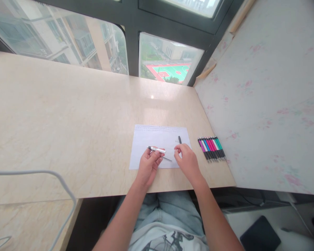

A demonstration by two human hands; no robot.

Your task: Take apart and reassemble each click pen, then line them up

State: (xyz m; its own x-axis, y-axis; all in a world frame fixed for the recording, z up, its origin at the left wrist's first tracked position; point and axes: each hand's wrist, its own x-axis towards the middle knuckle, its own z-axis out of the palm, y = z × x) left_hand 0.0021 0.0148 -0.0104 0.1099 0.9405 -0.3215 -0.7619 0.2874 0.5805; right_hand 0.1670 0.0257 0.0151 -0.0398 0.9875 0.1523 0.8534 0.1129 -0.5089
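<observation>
My left hand (148, 166) is closed around a white pen barrel (158, 150) with a dark end pointing left. A thin dark pen refill (167, 159) sticks out just below those fingers; whether they hold it or it lies on the paper I cannot tell. To the right, my right hand (186, 158) is pinched, thumb against fingertips, and anything between them is too small to name. Just beyond its knuckles lies a black pen grip (179, 139). Both hands are over a white sheet of paper (157, 137) with handwritten lines along its far edge.
Several click pens (211, 149) in purple, blue, pink, white and green lie in a row right of the paper. A flower-patterned wall (264, 104) bounds the beige tabletop (68, 122) on the right. Windows stand behind it, and a grey cable (49, 172) loops at the left.
</observation>
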